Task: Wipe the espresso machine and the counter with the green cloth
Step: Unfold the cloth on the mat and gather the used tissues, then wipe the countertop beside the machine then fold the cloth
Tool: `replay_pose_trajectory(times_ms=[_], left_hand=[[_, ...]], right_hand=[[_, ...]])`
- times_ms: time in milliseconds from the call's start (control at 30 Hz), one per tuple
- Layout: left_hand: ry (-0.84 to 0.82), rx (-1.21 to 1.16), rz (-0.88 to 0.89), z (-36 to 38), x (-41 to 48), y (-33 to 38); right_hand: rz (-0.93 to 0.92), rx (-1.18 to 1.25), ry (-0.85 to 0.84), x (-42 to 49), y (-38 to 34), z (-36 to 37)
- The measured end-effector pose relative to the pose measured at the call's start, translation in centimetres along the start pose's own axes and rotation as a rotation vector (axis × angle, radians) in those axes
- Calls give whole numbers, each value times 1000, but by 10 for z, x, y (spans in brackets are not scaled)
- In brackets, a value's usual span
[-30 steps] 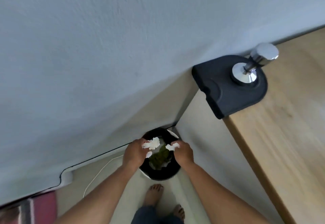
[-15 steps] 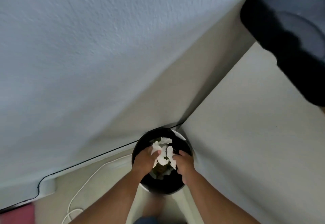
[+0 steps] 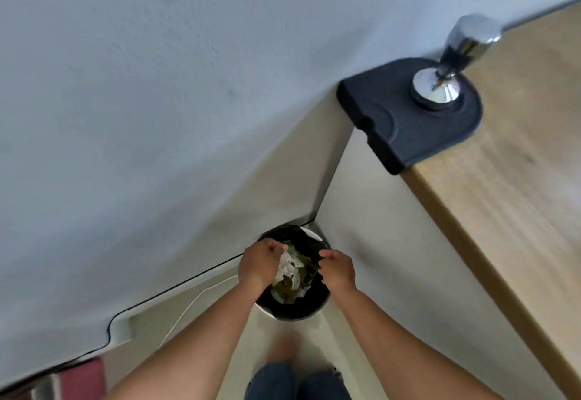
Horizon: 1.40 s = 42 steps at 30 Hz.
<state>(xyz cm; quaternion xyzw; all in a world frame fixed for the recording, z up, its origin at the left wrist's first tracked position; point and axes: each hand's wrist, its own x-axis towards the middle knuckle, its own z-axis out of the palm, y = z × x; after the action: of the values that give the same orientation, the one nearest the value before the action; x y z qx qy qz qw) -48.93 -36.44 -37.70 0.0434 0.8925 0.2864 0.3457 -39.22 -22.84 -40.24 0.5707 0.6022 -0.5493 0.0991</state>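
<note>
Both my hands hover over a round bin [image 3: 292, 313] with a black liner on the floor in the wall corner. My left hand [image 3: 261, 261] has curled fingers that pinch a piece of white paper [image 3: 290, 269] hanging into the bin. My right hand [image 3: 338, 269] is curled at the bin's right rim, and nothing shows in it. More white scraps and some greenish material [image 3: 283, 288] lie inside the bin; I cannot tell what the green stuff is. No espresso machine is in view.
A wooden counter [image 3: 503, 195] runs along the right. On its near corner lies a black tamping mat [image 3: 393, 129] with a chrome tamper [image 3: 440, 88] standing on it. A white cable [image 3: 188, 311] trails on the floor at the left. My feet are below the bin.
The view swung back up, so the counter, mat and tamper show again. My right hand no longer holds a paper scrap. More white paper lies in the bin.
</note>
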Motion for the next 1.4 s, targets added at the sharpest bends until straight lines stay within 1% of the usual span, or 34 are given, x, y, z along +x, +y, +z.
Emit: replay_pose_trajectory(times_ms=[200,333,400,500,567,667,767,833,900,967,1033,1100,1167,1233,1333,1400], left_hand=[[102,81,211,-71,-87,77],[171,122,415,-127,-155,142],[165,166,543,-144,-187,174],[107,177,712,-146,-224,229],[53,178,815,-136,-243,265],[-62,239,976,-95,-278,323],[-243,346,1117,-38,-321,366],[-347,398,1167,-3,-343,380],[-463,470,1255,45,-372,395],[-579,546,1330,92,-397,403],[-682,606,1378,132,-421,403],[-732,683,1423,164,-442,399],[-697,807,1485,189,-457,395],[-645,896,1521,210,-464,390],[-630,989,1475,227,-464,381],[-593,978,1457,232,-463,378]], right_hand=[[-206,-28,-69,-110,-59,-52],[-427,-32,-71,-199,-105,-104],[-520,-19,-66,-242,-114,-135],[-637,67,44,-291,-111,-192],[-656,91,154,-310,-101,-231],[-605,126,388,-335,-67,-306],[-510,181,629,-357,-14,-372],[-446,162,757,-364,20,-403],[-353,153,920,-380,64,-436],[-231,121,1016,-393,109,-463],[-90,65,1058,-403,150,-481],[40,22,1070,-411,182,-493],[137,-16,1044,-415,204,-499],[183,-19,991,-413,215,-502],[231,-34,899,-404,216,-496],[257,-64,894,-397,214,-491]])
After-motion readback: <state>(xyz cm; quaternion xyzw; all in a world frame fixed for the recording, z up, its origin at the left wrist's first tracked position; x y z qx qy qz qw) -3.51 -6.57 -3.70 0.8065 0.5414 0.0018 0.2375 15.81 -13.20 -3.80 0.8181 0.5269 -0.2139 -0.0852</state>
